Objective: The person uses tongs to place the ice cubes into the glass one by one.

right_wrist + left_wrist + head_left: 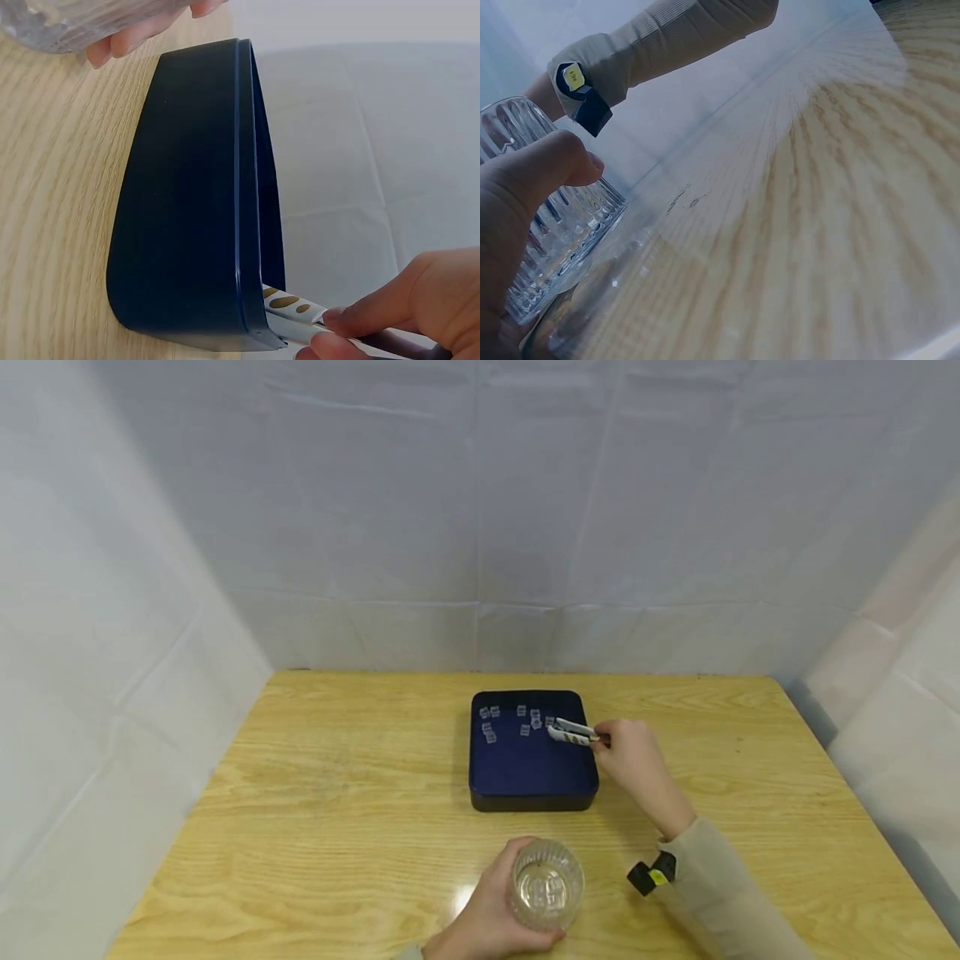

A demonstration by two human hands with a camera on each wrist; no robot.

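Note:
My left hand [491,906] is wrapped round a clear ribbed glass [566,881] near the table's front; pale, clear shapes show at its bottom. In the left wrist view the thumb crosses the ribbed wall of the glass [577,217]. My right hand [633,760] pinches small white tongs [573,735] with gold spots, and their tips are among small clear pieces [523,729] in a dark blue square tin [532,772]. From the right wrist view, the tongs [289,304] reach past the tin's rim, which hides their tips.
The tin stands on a wood-grain table [337,802], with several clear pieces scattered over its far half. White sheeting [480,527] closes off the back and both sides. A dark band with a yellow label [652,874] sits at the right sleeve's cuff.

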